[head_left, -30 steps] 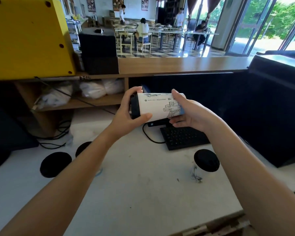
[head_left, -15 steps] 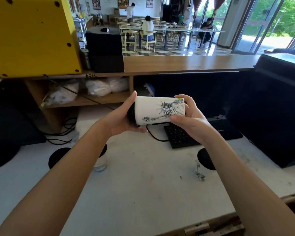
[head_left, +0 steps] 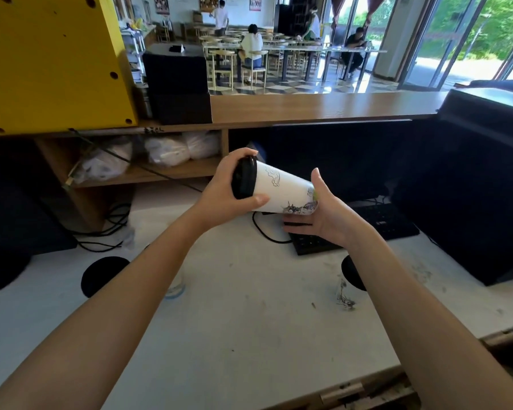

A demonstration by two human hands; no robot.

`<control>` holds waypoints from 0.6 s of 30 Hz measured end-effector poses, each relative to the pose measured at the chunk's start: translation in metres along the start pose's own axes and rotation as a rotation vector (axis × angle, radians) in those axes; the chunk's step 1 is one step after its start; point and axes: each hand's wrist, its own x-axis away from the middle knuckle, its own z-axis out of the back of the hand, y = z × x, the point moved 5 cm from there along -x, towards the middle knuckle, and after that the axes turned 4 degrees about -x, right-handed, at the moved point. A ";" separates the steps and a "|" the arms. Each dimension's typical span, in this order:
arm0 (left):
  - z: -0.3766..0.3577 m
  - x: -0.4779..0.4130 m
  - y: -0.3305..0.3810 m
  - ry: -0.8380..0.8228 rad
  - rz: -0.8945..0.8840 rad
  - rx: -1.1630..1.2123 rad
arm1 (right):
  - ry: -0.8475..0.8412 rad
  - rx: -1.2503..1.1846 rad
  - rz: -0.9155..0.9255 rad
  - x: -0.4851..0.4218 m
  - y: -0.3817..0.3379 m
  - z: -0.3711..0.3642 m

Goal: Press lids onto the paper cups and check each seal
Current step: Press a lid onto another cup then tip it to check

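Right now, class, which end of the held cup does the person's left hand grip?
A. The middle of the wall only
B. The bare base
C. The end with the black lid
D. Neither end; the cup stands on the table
C: the left hand wraps the black lid on the cup, held sideways above the table, while the right hand cradles the base.

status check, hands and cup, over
Left hand clamped on black lid end. Right hand open, cradling base of paper cup, held sideways above the counter. Nothing in the way.
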 end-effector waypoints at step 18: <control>-0.017 -0.008 -0.059 -0.361 0.576 0.690 | -0.102 0.022 0.416 -0.004 -0.031 0.005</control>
